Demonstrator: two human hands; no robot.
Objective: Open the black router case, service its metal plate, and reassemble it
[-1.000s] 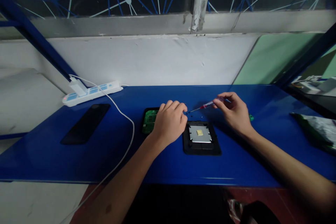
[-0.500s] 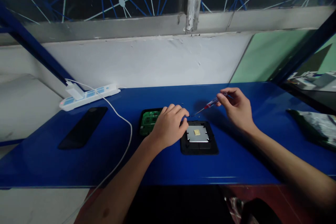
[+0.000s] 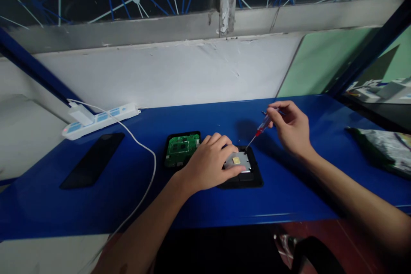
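Note:
A small screwdriver (image 3: 262, 126) with a clear and red handle is pinched in my right hand (image 3: 292, 130). It tilts down to the left, its tip at the upper right corner of a metal plate (image 3: 245, 161). That plate, with a yellowish square pad (image 3: 236, 160) on it, sits in a black plastic cover (image 3: 256, 178). Across the cover's left part lies my left hand (image 3: 210, 160), fingers and thumb spread, the thumb over the plate. To its left, a green circuit board (image 3: 181, 147) rests in a black housing, partly hidden by the hand.
A black phone-like slab (image 3: 93, 160) lies at left, near a white power strip (image 3: 109, 116) with a plugged-in charger. Its white cable (image 3: 150, 150) runs across the blue table (image 3: 289, 205) to the front edge. At right lies a silvery bag (image 3: 385, 147). Small screws lie behind the cover.
My left hand has moved right, onto the black cover. The screwdriver tip has gone from the table behind the cover to the metal plate's corner, with the tool held steeper. The view has shifted slightly.

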